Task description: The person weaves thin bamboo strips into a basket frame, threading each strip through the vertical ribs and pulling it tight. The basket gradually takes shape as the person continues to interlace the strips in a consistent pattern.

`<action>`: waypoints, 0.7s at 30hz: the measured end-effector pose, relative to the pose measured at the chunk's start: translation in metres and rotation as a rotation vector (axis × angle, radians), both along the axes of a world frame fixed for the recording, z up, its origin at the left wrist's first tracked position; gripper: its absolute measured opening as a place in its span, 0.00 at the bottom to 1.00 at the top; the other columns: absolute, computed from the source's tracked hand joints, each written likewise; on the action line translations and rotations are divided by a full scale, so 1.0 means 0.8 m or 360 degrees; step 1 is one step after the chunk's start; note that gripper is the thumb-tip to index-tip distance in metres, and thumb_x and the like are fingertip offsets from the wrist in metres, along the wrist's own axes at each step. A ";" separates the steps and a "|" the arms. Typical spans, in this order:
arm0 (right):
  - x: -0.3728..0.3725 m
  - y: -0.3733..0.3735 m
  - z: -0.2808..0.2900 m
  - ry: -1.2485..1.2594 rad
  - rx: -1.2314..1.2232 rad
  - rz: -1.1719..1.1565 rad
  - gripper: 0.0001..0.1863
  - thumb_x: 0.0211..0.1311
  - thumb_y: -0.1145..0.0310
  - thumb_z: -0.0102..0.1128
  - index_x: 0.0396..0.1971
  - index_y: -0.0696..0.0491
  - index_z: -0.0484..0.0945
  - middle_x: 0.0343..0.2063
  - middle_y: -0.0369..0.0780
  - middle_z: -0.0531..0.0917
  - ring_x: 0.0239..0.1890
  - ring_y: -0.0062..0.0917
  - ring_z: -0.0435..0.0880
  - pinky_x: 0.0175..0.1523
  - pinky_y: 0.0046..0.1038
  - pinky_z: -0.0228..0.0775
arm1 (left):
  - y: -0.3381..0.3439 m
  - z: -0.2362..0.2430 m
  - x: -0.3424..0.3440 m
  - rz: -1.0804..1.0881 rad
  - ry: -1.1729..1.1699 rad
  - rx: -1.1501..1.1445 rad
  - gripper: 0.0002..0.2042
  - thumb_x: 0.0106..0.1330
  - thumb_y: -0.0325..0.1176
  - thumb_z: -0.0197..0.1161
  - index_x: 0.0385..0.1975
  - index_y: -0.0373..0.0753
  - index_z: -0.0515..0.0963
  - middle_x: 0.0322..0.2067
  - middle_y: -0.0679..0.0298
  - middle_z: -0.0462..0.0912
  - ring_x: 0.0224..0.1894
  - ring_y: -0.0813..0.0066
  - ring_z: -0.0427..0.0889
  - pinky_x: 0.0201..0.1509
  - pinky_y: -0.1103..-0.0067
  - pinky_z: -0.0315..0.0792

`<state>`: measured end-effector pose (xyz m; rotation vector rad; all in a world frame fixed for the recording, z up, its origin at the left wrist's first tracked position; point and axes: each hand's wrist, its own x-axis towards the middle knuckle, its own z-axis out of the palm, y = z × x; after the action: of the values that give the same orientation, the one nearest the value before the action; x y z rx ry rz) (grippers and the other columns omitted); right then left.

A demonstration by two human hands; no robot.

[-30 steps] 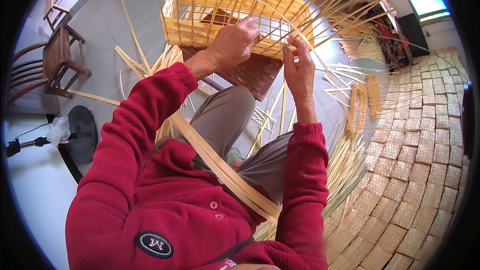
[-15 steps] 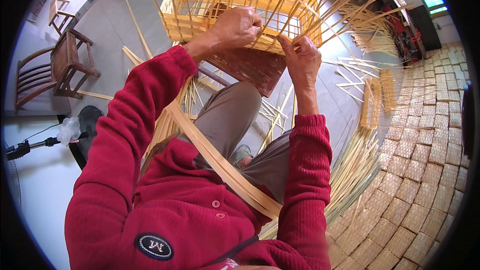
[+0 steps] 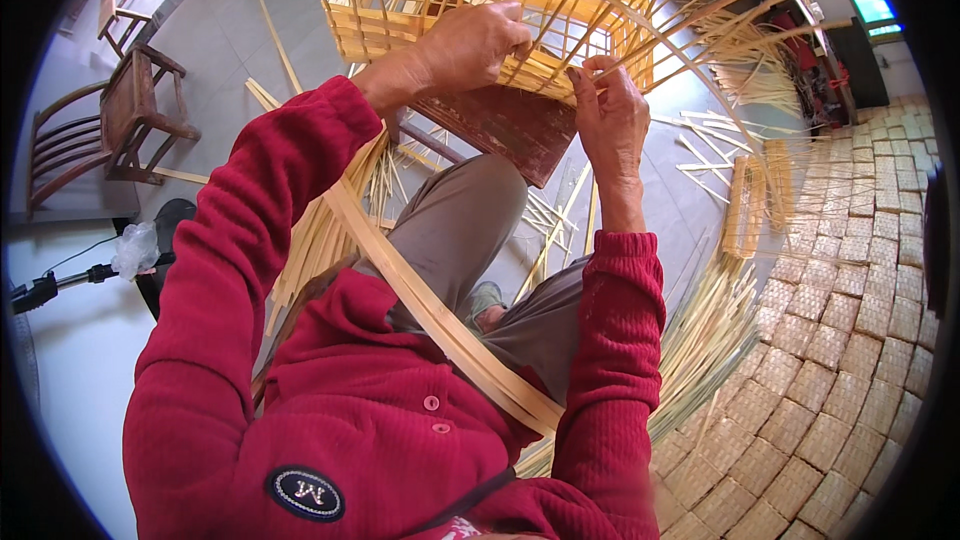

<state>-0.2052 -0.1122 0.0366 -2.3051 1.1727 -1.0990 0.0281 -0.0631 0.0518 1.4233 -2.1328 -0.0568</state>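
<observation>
A half-woven yellow bamboo basket [image 3: 362,28], with upright stakes fanning outward, stands in front of me on a reddish-brown wooden bench [image 3: 500,130]. At the middle of its near wall, my left hand [image 3: 465,45] has its fingers curled closed on a bamboo strip; the fingertips are partly hidden behind the hand. My right hand [image 3: 612,112] is at the near right part of the same wall, thumb and fingers pinched on a thin bamboo strip. A long, thin strip arcs over the basket's right side. Wide split bamboo strips [image 3: 430,310] lie across my lap.
Bundles of loose strips [image 3: 705,340] lie at my right beside many stacked woven blocks [image 3: 830,340]. Small woven pieces [image 3: 743,208] and scattered offcuts are on the floor. Left are a wooden chair [image 3: 130,125] and a black stand arm with a plastic bag [image 3: 135,250].
The basket has shifted slightly right. My right hand has moved a little right and changed its finger hold; my left hand has turned slightly. A long strip now bows out at the right.
</observation>
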 end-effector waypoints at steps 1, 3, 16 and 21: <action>0.002 0.000 0.000 0.0029 -0.0018 0.0006 0.10 0.63 0.64 0.69 0.38 0.51 0.81 0.26 0.41 0.82 0.30 0.37 0.82 0.36 0.38 0.72 | 0.003 -0.001 -0.001 0.0064 -0.0035 -0.0010 0.06 0.57 0.24 0.63 0.33 0.39 0.82 0.39 0.54 0.80 0.40 0.52 0.84 0.45 0.60 0.78; 0.004 -0.002 0.000 0.0054 -0.0078 0.0022 0.09 0.63 0.63 0.69 0.38 0.51 0.81 0.26 0.41 0.83 0.30 0.38 0.83 0.37 0.38 0.73 | 0.005 -0.004 -0.009 0.0144 -0.0189 -0.0061 0.07 0.56 0.24 0.63 0.34 0.38 0.81 0.39 0.54 0.80 0.38 0.52 0.85 0.41 0.60 0.80; -0.007 0.000 0.004 0.0232 -0.0148 -0.0045 0.07 0.65 0.63 0.66 0.33 0.50 0.82 0.32 0.42 0.85 0.35 0.43 0.85 0.39 0.41 0.76 | 0.037 -0.023 -0.018 0.0045 0.0006 -0.0384 0.17 0.57 0.25 0.61 0.49 0.38 0.79 0.38 0.54 0.82 0.37 0.52 0.85 0.38 0.63 0.81; -0.024 0.041 0.026 0.0408 -0.0121 -0.0060 0.07 0.66 0.62 0.64 0.35 0.50 0.81 0.32 0.44 0.86 0.33 0.43 0.86 0.36 0.41 0.76 | 0.062 -0.002 -0.023 0.0068 -0.0022 -0.0272 0.18 0.58 0.26 0.63 0.50 0.37 0.79 0.40 0.53 0.84 0.38 0.52 0.86 0.39 0.64 0.81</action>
<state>-0.2240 -0.0790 0.0578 -2.5516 1.2901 -0.8939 0.0094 -0.0132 0.0503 1.3719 -2.0636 0.1482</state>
